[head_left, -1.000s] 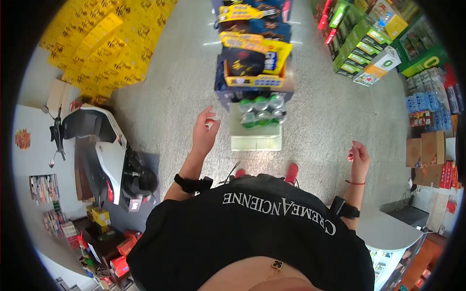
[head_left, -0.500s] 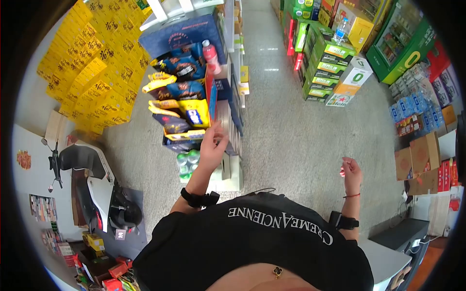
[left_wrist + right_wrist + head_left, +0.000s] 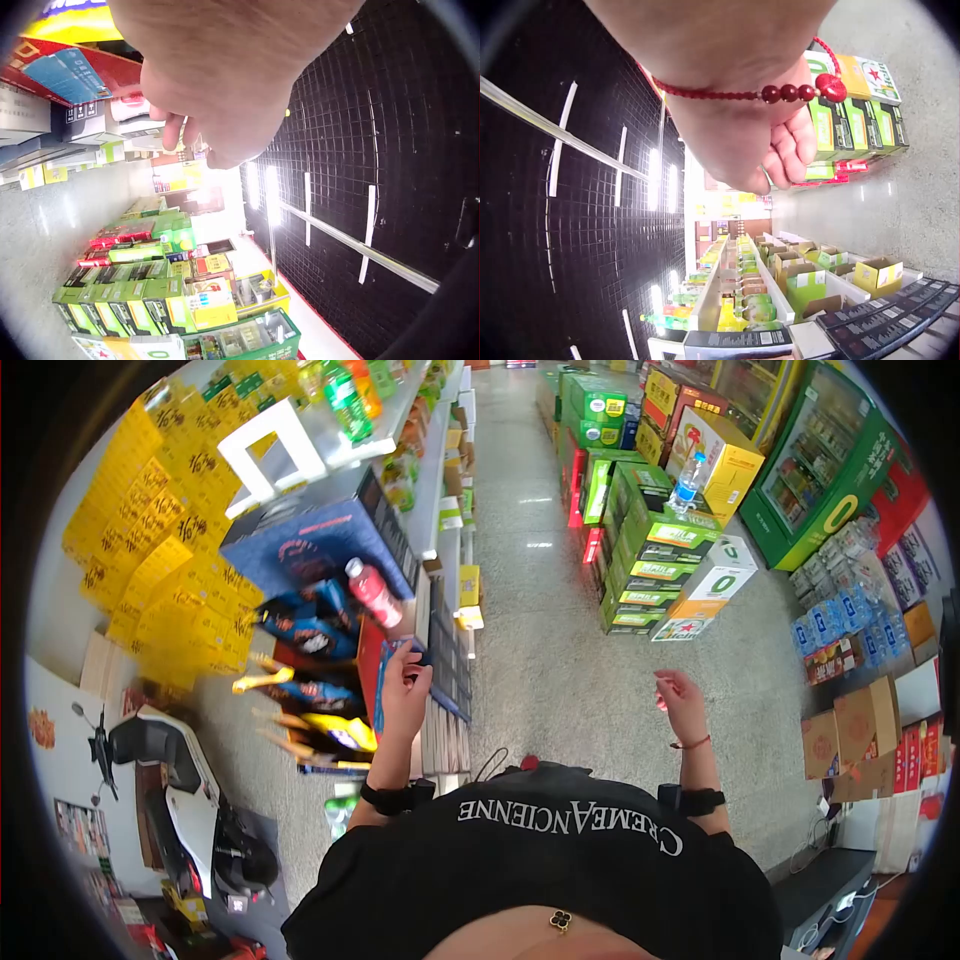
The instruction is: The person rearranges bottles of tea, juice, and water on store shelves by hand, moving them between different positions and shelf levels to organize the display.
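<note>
My left hand [image 3: 404, 695] hangs in the air with loosely curled fingers and holds nothing. In the head view it overlaps the edge of a display of snack bags [image 3: 305, 630], just below a pink bottle [image 3: 374, 596]. The left wrist view shows the same hand from behind, beside a red and blue carton [image 3: 67, 75]. My right hand [image 3: 682, 705], a red beaded bracelet [image 3: 787, 94] at its wrist, floats over the aisle floor. Its fingers are loosely bent around nothing. Stacked green cartons [image 3: 655, 550] stand ahead of it.
A dark blue box [image 3: 310, 545] stands behind the pink bottle, near shelves of drinks [image 3: 400, 470]. Yellow cartons [image 3: 150, 560] pile up at far left, above a parked scooter [image 3: 180, 800]. A green fridge [image 3: 820, 470] and water packs [image 3: 850, 625] line the right. Grey floor [image 3: 540, 690] runs between.
The view has swung right and advanced; the snack display has shifted left and the shelf aisle has come into view. The left hand now lies near the pink bottle. Both hands stay empty.
</note>
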`<state>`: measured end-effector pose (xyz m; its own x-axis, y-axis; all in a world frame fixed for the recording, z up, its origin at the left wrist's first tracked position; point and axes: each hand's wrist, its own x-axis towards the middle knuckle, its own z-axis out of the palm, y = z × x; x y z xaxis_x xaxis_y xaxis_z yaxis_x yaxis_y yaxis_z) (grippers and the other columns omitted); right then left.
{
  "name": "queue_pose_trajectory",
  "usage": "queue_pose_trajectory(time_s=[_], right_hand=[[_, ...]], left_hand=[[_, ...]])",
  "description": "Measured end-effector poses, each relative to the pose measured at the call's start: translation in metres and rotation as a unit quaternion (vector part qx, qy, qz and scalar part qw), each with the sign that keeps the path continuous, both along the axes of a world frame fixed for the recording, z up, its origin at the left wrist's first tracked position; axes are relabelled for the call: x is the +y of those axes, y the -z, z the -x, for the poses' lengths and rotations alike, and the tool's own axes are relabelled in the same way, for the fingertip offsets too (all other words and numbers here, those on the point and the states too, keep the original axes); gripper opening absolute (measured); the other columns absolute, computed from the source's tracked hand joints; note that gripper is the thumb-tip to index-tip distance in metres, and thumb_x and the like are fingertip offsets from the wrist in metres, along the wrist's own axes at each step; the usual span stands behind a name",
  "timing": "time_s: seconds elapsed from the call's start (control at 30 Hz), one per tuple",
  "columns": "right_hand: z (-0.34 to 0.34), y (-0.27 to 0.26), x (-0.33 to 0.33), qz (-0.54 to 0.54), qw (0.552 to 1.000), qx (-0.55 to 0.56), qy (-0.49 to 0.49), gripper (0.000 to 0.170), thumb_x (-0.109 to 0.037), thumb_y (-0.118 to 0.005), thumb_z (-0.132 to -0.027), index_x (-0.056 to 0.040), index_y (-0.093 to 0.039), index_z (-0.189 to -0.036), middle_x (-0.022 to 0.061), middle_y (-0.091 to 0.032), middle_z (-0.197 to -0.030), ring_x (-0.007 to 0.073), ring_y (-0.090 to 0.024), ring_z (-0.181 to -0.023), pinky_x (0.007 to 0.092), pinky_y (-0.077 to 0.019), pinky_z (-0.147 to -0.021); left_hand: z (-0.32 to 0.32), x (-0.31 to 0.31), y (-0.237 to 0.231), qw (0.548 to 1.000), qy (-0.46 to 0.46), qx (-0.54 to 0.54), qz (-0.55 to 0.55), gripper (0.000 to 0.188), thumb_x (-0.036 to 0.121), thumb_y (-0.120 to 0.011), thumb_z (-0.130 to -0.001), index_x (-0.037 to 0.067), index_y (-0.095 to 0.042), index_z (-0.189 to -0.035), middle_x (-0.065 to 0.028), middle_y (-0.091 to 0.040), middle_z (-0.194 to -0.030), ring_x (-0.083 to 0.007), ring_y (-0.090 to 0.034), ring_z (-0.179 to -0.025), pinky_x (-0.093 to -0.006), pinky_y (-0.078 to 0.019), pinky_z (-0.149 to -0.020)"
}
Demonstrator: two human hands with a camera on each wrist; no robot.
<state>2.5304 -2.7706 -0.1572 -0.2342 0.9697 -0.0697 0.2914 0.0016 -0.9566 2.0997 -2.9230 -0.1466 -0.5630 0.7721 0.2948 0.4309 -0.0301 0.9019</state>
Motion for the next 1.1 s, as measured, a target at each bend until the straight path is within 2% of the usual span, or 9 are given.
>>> queue_pose_trajectory(time_s=[0.23,0.33,0.43,0.53,0.57,0.77,0.83,1.03,1.1], right_hand=[[0.003,-0.016,0.108,-0.009,1.000,-0.009,0.012,0.019,-0.013,-0.059,-0.089,-0.0035,-0.065,-0.105,0.0021,-0.061,-0.075,0.0085,-0.056,-0.064,0.0228,-0.0471,-0.057],[-0.006,-0.001,0.163,0.000,1.000,-0.013,0.014,0.019,-0.012,-0.058,-0.090,-0.0038,-0.065,-0.105,0.0027,-0.061,-0.076,0.0083,-0.057,-0.065,0.0228,-0.0470,-0.057],[-0.002,0.003,0.229,-0.020,1.000,0.000,0.017,0.019,-0.013,-0.058,-0.090,-0.0040,-0.065,-0.105,0.0025,-0.061,-0.076,0.0082,-0.057,-0.066,0.0227,-0.0471,-0.058],[0.012,-0.004,0.282,0.013,1.000,0.009,0.021,0.019,-0.014,-0.057,-0.091,-0.0039,-0.065,-0.105,0.0024,-0.061,-0.077,0.0080,-0.057,-0.067,0.0226,-0.0474,-0.059],[0.019,-0.004,0.301,0.013,1.000,0.020,-0.012,0.019,-0.015,-0.058,-0.091,-0.0038,-0.064,-0.105,0.0026,-0.062,-0.078,0.0080,-0.057,-0.068,0.0227,-0.0478,-0.060],[0.093,-0.001,0.414,0.012,0.993,0.017,-0.114,0.020,-0.015,-0.060,-0.090,-0.0026,-0.063,-0.105,0.0025,-0.063,-0.080,0.0073,-0.058,-0.071,0.0237,-0.0492,-0.062],[0.126,-0.011,0.445,-0.006,0.984,0.039,-0.175,0.019,-0.015,-0.061,-0.089,-0.0032,-0.063,-0.103,0.0018,-0.063,-0.078,0.0070,-0.057,-0.069,0.0238,-0.0491,-0.061],[0.231,-0.016,0.564,-0.052,0.972,0.020,-0.229,0.018,-0.013,-0.062,-0.088,-0.0025,-0.064,-0.102,0.0010,-0.060,-0.074,0.0065,-0.055,-0.065,0.0238,-0.0463,-0.058],[0.268,-0.016,0.605,-0.096,0.967,0.056,-0.230,0.019,-0.013,-0.061,-0.088,-0.0025,-0.064,-0.103,0.0011,-0.061,-0.075,0.0066,-0.055,-0.067,0.0236,-0.0466,-0.059]], left_hand=[[0.006,0.151,-0.034,0.999,0.030,0.008,-0.012,0.052,0.004,-0.064,-0.082,0.005,-0.047,-0.132,-0.0042,-0.058,-0.108,-0.0108,-0.056,-0.085,-0.0228,-0.0402,-0.069],[0.005,0.209,-0.035,0.997,0.051,-0.044,-0.041,0.054,0.002,-0.062,-0.083,0.005,-0.045,-0.134,-0.0046,-0.057,-0.107,-0.0115,-0.054,-0.087,-0.0249,-0.0425,-0.073],[0.006,0.260,-0.044,0.998,0.037,-0.026,-0.033,0.054,0.002,-0.062,-0.083,0.005,-0.045,-0.134,-0.0051,-0.057,-0.107,-0.0120,-0.054,-0.086,-0.0250,-0.0432,-0.073],[0.017,0.313,-0.044,0.999,0.018,-0.013,-0.030,0.055,0.001,-0.062,-0.082,0.005,-0.044,-0.134,-0.0066,-0.056,-0.108,-0.0123,-0.054,-0.087,-0.0239,-0.0434,-0.073],[0.021,0.331,-0.046,0.999,0.019,-0.010,-0.030,0.056,0.000,-0.062,-0.082,0.005,-0.044,-0.134,-0.0070,-0.055,-0.109,-0.0123,-0.054,-0.087,-0.0237,-0.0436,-0.073],[0.042,0.417,-0.072,1.000,-0.020,0.014,-0.016,0.056,0.001,-0.063,-0.083,0.005,-0.043,-0.135,-0.0080,-0.054,-0.112,-0.0124,-0.055,-0.088,-0.0233,-0.0433,-0.070],[0.057,0.444,-0.072,1.000,-0.023,0.013,-0.012,0.055,0.001,-0.063,-0.083,0.005,-0.043,-0.135,-0.0079,-0.054,-0.112,-0.0126,-0.055,-0.088,-0.0232,-0.0431,-0.070],[0.125,0.531,-0.066,0.997,-0.056,0.041,-0.017,0.055,0.005,-0.064,-0.083,0.005,-0.044,-0.134,-0.0077,-0.056,-0.115,-0.0123,-0.057,-0.091,-0.0237,-0.0423,-0.071],[0.153,0.569,-0.073,0.997,-0.055,0.042,-0.039,0.055,0.006,-0.065,-0.083,0.005,-0.044,-0.134,-0.0080,-0.056,-0.115,-0.0120,-0.057,-0.091,-0.0247,-0.0424,-0.071]])
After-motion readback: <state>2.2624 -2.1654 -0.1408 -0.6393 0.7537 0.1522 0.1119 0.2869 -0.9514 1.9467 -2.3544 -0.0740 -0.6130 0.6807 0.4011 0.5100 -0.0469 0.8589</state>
